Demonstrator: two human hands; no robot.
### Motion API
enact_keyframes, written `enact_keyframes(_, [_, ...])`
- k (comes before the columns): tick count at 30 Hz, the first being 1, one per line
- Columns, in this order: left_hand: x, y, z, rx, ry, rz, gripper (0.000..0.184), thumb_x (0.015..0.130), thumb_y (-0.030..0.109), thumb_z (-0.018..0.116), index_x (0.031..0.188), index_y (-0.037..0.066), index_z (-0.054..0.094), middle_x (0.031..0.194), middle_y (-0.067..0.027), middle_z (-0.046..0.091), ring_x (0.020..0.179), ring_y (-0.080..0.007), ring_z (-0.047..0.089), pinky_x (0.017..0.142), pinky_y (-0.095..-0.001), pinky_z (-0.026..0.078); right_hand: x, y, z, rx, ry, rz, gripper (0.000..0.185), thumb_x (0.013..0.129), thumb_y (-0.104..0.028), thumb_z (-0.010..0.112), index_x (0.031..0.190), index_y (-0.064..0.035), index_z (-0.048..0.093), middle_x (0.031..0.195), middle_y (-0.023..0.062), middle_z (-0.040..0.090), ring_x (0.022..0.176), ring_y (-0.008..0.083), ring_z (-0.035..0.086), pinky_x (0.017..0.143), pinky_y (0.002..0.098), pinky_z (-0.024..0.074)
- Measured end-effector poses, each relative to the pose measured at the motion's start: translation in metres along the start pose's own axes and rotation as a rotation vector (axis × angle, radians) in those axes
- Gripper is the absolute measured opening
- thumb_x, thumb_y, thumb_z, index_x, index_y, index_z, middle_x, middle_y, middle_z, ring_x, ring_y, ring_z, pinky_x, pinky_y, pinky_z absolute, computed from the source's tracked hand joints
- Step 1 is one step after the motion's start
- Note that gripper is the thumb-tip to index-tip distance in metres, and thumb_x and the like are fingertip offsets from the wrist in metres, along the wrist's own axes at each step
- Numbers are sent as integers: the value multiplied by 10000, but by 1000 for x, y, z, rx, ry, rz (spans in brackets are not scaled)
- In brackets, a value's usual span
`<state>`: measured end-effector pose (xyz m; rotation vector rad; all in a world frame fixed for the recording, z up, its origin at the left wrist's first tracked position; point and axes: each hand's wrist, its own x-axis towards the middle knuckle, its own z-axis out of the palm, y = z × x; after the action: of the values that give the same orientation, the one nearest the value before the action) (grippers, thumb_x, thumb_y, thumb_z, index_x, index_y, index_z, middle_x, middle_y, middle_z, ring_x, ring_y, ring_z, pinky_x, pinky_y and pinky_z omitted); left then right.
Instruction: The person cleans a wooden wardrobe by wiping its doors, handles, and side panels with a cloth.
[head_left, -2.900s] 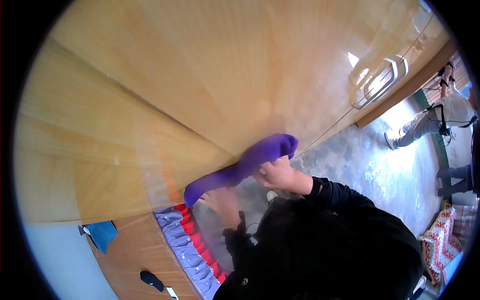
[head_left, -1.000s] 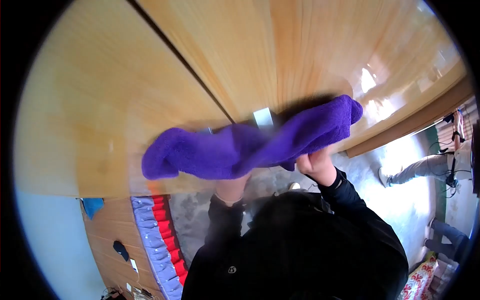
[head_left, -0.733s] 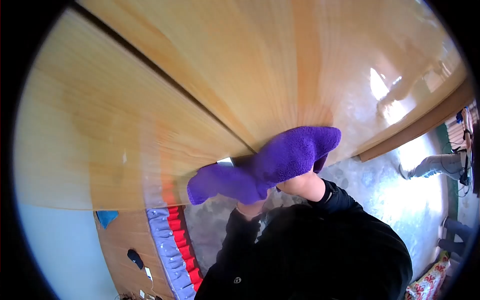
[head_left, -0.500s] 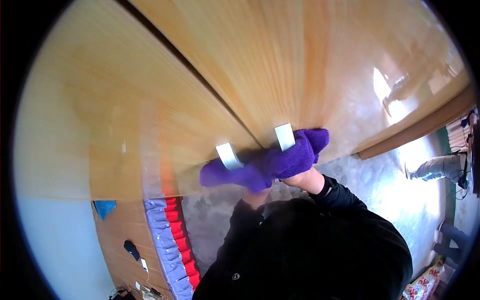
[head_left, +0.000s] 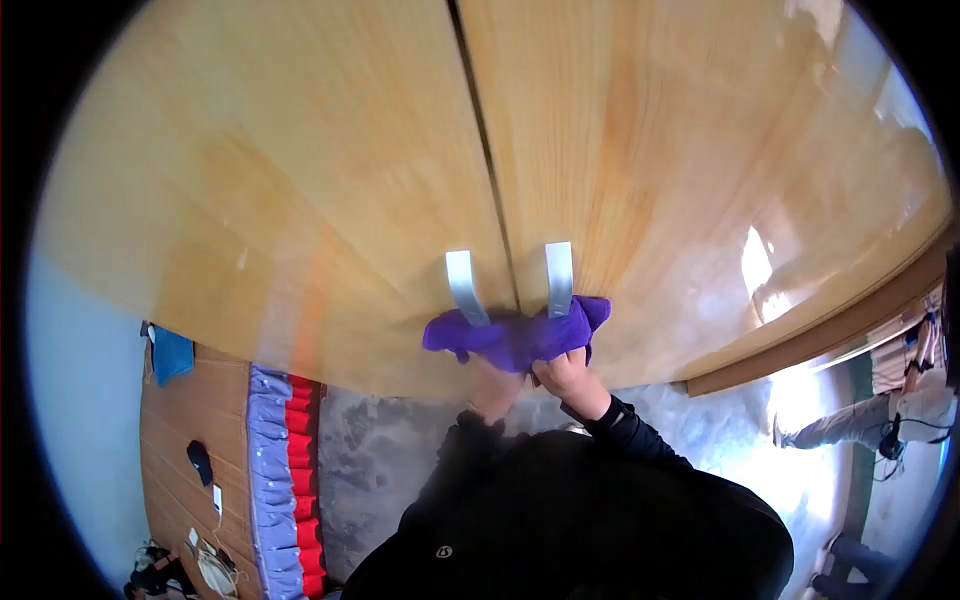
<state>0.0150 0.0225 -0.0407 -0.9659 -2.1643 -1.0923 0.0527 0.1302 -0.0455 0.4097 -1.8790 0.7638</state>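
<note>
- Head view, container: a tall, glossy, light-wood cabinet shows two doors meeting at a dark seam; its inside is hidden.
- Two flat, curved, silver handles flank the seam.
- The soft, purple, fuzzy cloth lies bunched across the handles' lower ends, folded and rumpled, its middle blurred.
- The right hand grasps the cloth's lower edge with curled fingers.
- The left hand is blurred under the cloth's other half; whether its fingers grip, I cannot tell.
- Compared with half a second ago, the cloth is more gathered, and the seam stands more upright in view.
</note>
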Motion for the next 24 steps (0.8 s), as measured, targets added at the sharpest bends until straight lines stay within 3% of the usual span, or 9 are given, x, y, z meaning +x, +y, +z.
enact_keyframes(2, [-3,2,-2,-142,-25,-54,210,725,95,626,927,47,597,910,-136,562,838,-310,534,772,-426,381,-8,-6,0,998,47,859,346,685,104,548,1027,62,518,988,147,546,911,324,533,803,383,436])
enact_keyframes(3, [-4,2,-1,-145,-20,-58,210,725,95,626,927,47,597,910,-136,562,838,-310,534,772,-426,381,-9,-6,1,994,40,859,346,685,104,548,1027,62,518,988,147,546,911,324,533,803,383,436])
enact_keyframes(5, [-4,-2,1,-35,13,24,200,729,102,621,919,47,594,902,-137,561,837,-324,529,759,-436,383,-7,-3,6,167,34,394,108,801,-48,520,902,-26,551,872,74,568,756,184,549,686,325,450])
enact_keyframes(6, [-7,-5,3,18,24,63,195,732,105,619,915,46,592,899,-137,560,837,-331,526,753,-441,384,-6,0,2,160,31,400,108,801,-48,520,902,-26,551,872,74,568,756,184,549,686,325,450])
enact_keyframes(9, [-44,-32,16,106,21,135,186,736,112,613,908,46,588,891,-138,558,837,-345,521,740,-450,385,-6,14,-22,-338,-39,-132,253,601,-124,655,849,-110,607,934,82,586,871,282,576,753,423,452])
enact_keyframes(11, [-106,-82,42,485,-72,109,163,745,128,587,891,56,582,889,-134,543,865,-356,505,741,-469,390,-31,29,-39,-422,-151,-99,268,599,-153,667,860,-129,616,933,61,589,884,269,574,756,412,450])
enact_keyframes(14, [-107,-61,23,460,-418,62,172,751,130,562,910,68,582,862,-130,520,879,-342,497,759,-468,399,-78,45,-62,-538,-270,8,293,600,-222,693,884,-180,636,933,16,594,903,243,569,764,386,440])
enact_keyframes(17, [-108,-52,24,360,-374,56,93,727,79,542,811,98,576,840,-49,527,863,-219,523,717,-391,424,-111,52,-91,-767,-450,187,313,633,-229,699,930,-161,628,937,27,584,896,245,558,810,403,420])
enact_keyframes(24, [-117,-67,25,372,-331,64,74,725,111,550,779,114,601,785,-50,513,832,-240,511,747,-385,400,-103,47,-99,-739,-469,205,367,684,-78,637,1037,-35,543,1075,177,511,1033,392,463,897,506,353])
